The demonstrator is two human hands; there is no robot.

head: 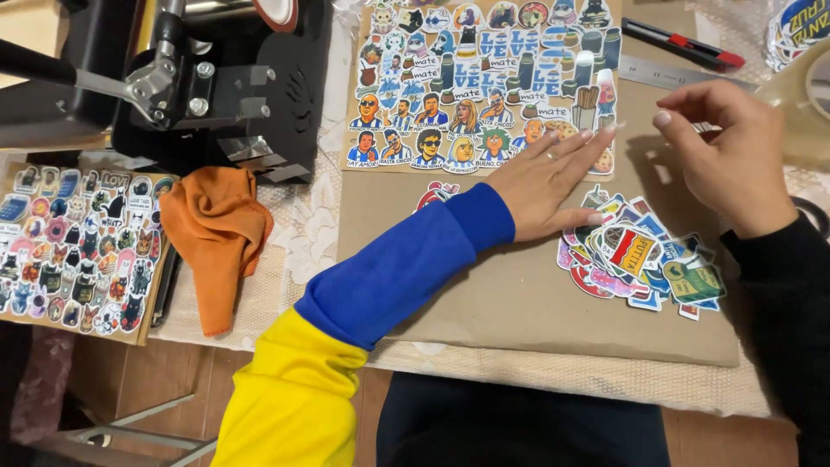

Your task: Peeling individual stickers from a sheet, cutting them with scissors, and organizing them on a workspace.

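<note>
A: Entry, sticker sheet. Where does it stand?

B: The printed sticker sheet point(484, 82) lies at the far side of the brown cardboard mat point(519, 303) on the tabletop. The left hand point(549, 182) is spread flat, palm down, fingers across the sheet's lower right corner. Most rows still look full; I judge only a small share has been lifted.

A: And the loose ones?

B: A pile of cut stickers point(640, 255) sits just beside the left hand, toward the near right of the mat. That reads as the finished portion.

A: Right hand?

B: The right hand point(731, 156) is raised above the mat's right side, thumb and forefinger drawn close as if pinching something thin; I cannot tell what, if anything, is between them.

A: Surroundings?

B: Steel ruler point(666, 73) and red-and-black utility knife point(683, 43) at the far edge, an orange cloth point(216, 233) to the left, a second sheet of cat stickers point(78, 246) beyond it, apparently untouched, and a black press machine point(225, 78) behind.
</note>
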